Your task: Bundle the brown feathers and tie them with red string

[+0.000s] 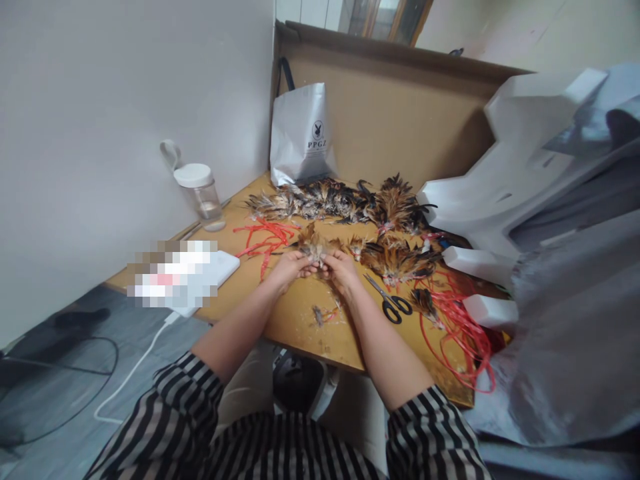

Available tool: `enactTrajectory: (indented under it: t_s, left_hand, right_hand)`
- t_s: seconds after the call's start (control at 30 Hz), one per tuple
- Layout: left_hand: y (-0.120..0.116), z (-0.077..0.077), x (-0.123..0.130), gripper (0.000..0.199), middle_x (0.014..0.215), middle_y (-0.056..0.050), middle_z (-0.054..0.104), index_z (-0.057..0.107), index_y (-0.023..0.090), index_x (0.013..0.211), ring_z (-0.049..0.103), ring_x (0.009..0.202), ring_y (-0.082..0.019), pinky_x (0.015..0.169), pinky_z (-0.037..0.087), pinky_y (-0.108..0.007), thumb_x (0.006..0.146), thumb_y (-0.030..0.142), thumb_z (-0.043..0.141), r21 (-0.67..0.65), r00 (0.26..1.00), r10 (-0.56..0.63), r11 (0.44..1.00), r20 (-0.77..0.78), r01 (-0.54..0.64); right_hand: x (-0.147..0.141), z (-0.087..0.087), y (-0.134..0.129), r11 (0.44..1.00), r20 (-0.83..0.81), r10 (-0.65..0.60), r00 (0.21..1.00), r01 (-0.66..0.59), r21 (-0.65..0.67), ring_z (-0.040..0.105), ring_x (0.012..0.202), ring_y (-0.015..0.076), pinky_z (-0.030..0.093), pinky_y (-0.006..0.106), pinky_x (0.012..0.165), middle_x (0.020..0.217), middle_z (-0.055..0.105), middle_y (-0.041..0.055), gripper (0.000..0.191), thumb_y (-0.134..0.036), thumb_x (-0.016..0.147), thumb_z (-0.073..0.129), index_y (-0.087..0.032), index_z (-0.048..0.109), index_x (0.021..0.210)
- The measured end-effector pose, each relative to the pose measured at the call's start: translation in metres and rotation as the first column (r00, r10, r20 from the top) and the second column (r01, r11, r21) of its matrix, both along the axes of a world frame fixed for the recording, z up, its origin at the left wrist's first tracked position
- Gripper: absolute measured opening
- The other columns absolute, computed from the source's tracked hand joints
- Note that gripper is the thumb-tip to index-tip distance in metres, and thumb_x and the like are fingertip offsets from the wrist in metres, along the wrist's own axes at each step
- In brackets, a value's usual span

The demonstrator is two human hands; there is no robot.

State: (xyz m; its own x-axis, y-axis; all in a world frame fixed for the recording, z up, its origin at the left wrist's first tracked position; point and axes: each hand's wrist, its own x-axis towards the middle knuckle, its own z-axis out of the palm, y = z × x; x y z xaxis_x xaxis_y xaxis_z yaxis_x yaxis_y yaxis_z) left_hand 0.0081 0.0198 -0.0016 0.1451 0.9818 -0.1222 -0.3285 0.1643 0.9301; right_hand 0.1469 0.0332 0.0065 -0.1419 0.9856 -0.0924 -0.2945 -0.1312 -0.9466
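So both hands are together over the wooden table (295, 327), fingertips nearly meeting. The left hand (295, 267) is mostly closed, thumb and fingers pinching the near end of a small feather bunch (313, 243), and the right hand (340, 267) has the same bunch pinched from the other side, also mostly closed. The bunch is kinda fluffy, light brown, fanning out toward 12 o'clock. Can't really tell which fingers do the gripping, too small to see

Going outward, with the hands as the middle of the clock: at 6 there's a little feather scrap (318, 316) with some reddish bits by it. Black-handled scissors (395, 309) lie at 4, blades pointing back toward 11, and just past them is a small dark tuft (424, 301), then a messy tangle of red strips (465, 333). At 3 there's a big brown feather cluster (400, 260). Another upright-ish feather clump (395, 203) is at 1 or 2, next to a long row of mixed feathers (320, 200) across 12. Some more loose red ribbon (267, 233) sits at 10

Further out, a silver bag (303, 137) stands at 12 in front of a cardboard panel (400, 107). White foam pieces (530, 133) are over at 2, a lidded clear bottle (205, 200) at 10, and a white device (223, 267) with a white cable (137, 363) plugged in at 9, partly pixelated
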Motion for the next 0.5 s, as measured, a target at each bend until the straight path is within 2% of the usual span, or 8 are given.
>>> enactTrajectory:
  t_s: [0.27, 0.5]
  left_hand:
    - [0.0001, 0.0007, 0.0037, 0.02, 0.061, -0.008, 0.065, 0.064, 0.009, 0.066, 0.056, 0.049, -0.007, 0.048, 0.042, -0.016, 0.064, 0.028, 0.069, 0.041, 0.993, 0.005, 0.999, -0.116, -0.001]
    - [-0.0002, -0.0015, 0.0023, 0.024, 0.06, -0.009, 0.064, 0.063, 0.008, 0.066, 0.057, 0.05, -0.008, 0.05, 0.044, -0.017, 0.062, 0.031, 0.07, 0.01, 0.997, -0.039, 0.999, -0.07, 0.039]
  right_hand:
    - [-0.001, 0.0021, -0.0027, 0.986, 0.265, -0.096, 0.959, 0.055, 0.16, 0.037, 0.034, 0.0062, 0.028, 0.018, 0.035, 0.04, 0.049, -0.0066, 0.017, -0.027, 0.057, 0.062, -0.019, 0.047, 0.059]
    - [-0.0037, -0.0025, -0.0021, 0.972, 0.298, -0.138, 0.944, 0.071, 0.224, 0.037, 0.037, 0.0063, 0.029, 0.019, 0.038, 0.042, 0.047, -0.0073, 0.015, -0.025, 0.057, 0.062, -0.019, 0.048, 0.057]
